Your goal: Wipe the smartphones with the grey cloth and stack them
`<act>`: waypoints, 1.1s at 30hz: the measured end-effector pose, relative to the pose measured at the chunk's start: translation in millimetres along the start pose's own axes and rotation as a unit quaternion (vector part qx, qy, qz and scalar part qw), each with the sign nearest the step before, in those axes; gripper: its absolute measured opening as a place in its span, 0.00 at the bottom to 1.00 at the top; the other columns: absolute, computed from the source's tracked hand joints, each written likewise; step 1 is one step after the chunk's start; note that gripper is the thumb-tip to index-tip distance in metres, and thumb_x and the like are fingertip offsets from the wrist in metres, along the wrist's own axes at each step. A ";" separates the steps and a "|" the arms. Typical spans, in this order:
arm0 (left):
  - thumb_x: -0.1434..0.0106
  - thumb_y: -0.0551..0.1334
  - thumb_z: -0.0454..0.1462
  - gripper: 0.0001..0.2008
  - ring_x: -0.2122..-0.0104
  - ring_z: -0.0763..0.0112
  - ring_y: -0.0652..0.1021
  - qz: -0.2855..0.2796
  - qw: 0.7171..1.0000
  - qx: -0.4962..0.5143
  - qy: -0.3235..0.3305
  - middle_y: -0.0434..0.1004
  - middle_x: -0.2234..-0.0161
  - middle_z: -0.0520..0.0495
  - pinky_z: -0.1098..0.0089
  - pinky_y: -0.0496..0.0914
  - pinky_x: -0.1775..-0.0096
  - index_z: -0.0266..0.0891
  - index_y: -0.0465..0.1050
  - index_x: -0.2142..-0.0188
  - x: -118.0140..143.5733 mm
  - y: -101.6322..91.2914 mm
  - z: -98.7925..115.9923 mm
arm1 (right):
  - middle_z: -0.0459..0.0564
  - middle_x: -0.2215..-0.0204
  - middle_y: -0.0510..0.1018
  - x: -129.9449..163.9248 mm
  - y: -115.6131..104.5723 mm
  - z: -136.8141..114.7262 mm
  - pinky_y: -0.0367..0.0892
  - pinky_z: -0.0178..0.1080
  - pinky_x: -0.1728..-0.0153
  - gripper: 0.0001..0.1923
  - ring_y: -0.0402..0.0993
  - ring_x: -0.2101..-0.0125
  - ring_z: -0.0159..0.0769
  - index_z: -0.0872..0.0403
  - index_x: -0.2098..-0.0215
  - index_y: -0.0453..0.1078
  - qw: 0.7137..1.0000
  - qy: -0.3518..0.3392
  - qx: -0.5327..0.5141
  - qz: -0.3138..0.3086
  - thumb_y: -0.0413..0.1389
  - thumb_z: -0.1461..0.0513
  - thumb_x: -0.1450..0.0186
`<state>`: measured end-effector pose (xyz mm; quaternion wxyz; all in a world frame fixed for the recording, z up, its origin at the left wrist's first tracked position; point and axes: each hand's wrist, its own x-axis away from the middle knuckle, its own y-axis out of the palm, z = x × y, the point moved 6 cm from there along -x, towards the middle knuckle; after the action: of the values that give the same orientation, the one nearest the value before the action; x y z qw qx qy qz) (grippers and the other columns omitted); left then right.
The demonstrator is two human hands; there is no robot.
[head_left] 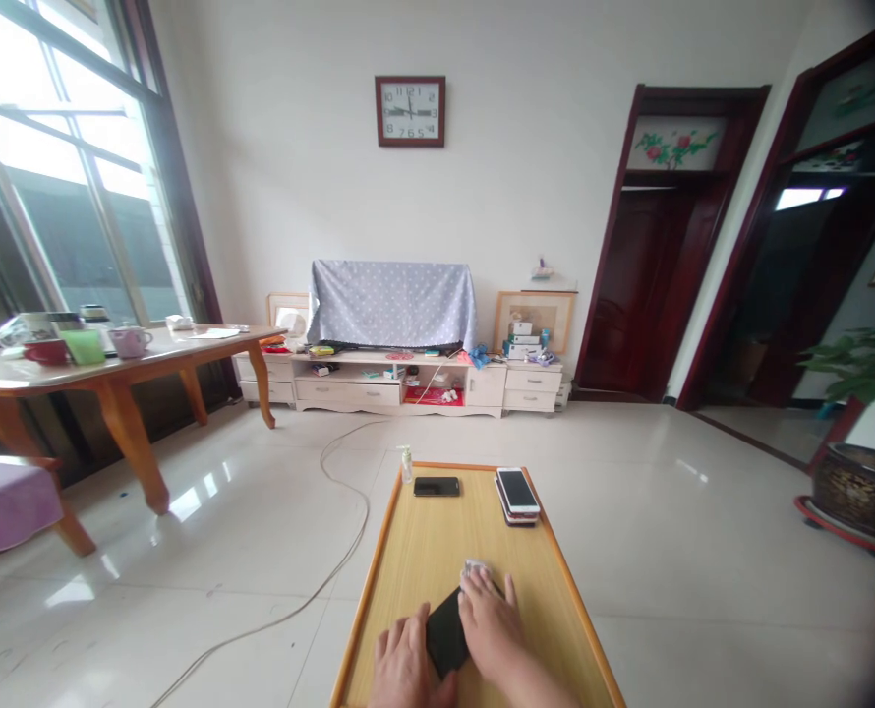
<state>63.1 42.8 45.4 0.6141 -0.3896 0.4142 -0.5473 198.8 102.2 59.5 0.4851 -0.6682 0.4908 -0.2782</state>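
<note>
A dark phone (446,634) lies tilted on the small wooden table, its upper right part hidden by my right hand. My left hand (402,661) grips the phone along its left edge, thumb at the lower end. Under the fingertips of my right hand (491,621), a crumpled white tissue (474,567) is pressed against the phone's upper end. Farther back on the table sit another black phone (436,487) and, at the right, a stack of phones (515,492) with a white one on top. A small clear pump bottle (406,465) stands at the far left corner.
The small table (385,570) has a raised orange-brown rim. A cable (320,590) runs across the tiled floor to its left. Farther off are a dining table (143,359) with cups, a low TV cabinet (349,393), and a potted plant (861,492) at right.
</note>
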 end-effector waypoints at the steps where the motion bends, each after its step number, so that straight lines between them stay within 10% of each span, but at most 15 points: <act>1: 0.47 0.59 0.42 0.39 0.44 0.53 0.70 -0.007 1.000 -0.001 0.002 0.71 0.42 0.36 0.58 0.57 0.41 0.34 0.60 0.35 -0.6 -0.9 0.5 | 0.51 0.35 0.63 0.4 5.7 -7.0 0.37 0.60 0.33 0.26 0.54 0.33 0.44 0.47 0.35 0.63 1.000 -0.028 -0.009 -0.012 0.36 0.56 0.25; 5: 0.42 0.56 0.41 0.35 0.45 0.53 0.71 -0.024 1.000 0.000 0.011 0.70 0.40 0.38 0.57 0.59 0.43 0.38 0.61 0.35 -3.0 -5.1 2.9 | 0.47 0.35 0.64 3.6 25.7 -26.4 0.38 0.55 0.32 0.24 0.56 0.34 0.41 0.43 0.34 0.61 0.989 -0.137 -0.036 -0.050 0.41 0.58 0.27; 12: 0.50 0.60 0.43 0.43 0.42 0.50 0.68 -0.036 0.999 0.002 -0.022 0.70 0.41 0.35 0.57 0.55 0.40 0.32 0.59 0.34 -4.9 -1.2 -1.6 | 0.54 0.34 0.59 -18.4 16.5 16.4 0.35 0.60 0.33 0.27 0.51 0.32 0.47 0.52 0.33 0.60 0.999 0.033 0.022 0.021 0.37 0.55 0.26; 18: 0.40 0.52 0.41 0.33 0.43 0.56 0.70 -0.053 0.998 0.000 -0.018 0.70 0.40 0.37 0.59 0.55 0.41 0.35 0.61 0.35 -5.7 -2.9 -1.9 | 0.46 0.34 0.62 -3.7 37.5 -12.5 0.36 0.57 0.32 0.25 0.53 0.33 0.43 0.42 0.34 0.60 0.989 -0.127 -0.044 -0.057 0.42 0.54 0.27; 23: 0.50 0.61 0.45 0.44 0.42 0.51 0.68 -0.058 0.998 -0.004 -0.027 0.69 0.40 0.36 0.58 0.54 0.40 0.32 0.58 0.34 -5.9 -3.5 -0.9 | 0.53 0.34 0.60 -16.1 15.7 14.7 0.37 0.61 0.33 0.28 0.52 0.33 0.48 0.50 0.33 0.60 1.000 0.009 0.005 0.012 0.37 0.53 0.26; 29: 0.39 0.50 0.40 0.32 0.43 0.58 0.71 -0.057 0.998 0.011 -0.035 0.72 0.42 0.39 0.59 0.57 0.42 0.39 0.60 0.35 -7.8 -6.1 -1.6 | 0.46 0.36 0.65 -7.0 35.2 -15.5 0.40 0.56 0.32 0.24 0.57 0.34 0.45 0.41 0.35 0.63 0.989 -0.123 -0.046 -0.073 0.43 0.55 0.28; 33: 0.48 0.60 0.44 0.42 0.41 0.50 0.68 -0.057 0.998 -0.005 -0.037 0.70 0.40 0.36 0.56 0.54 0.40 0.34 0.60 0.34 -5.3 -7.3 -0.2 | 0.51 0.34 0.61 -17.3 20.2 8.6 0.36 0.59 0.33 0.27 0.53 0.33 0.46 0.48 0.33 0.61 1.000 -0.004 0.009 -0.002 0.37 0.54 0.26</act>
<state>60.1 47.4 52.6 0.5951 -0.4354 0.3708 -0.5646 192.1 120.5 39.5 0.4924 -0.6656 0.4852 -0.2812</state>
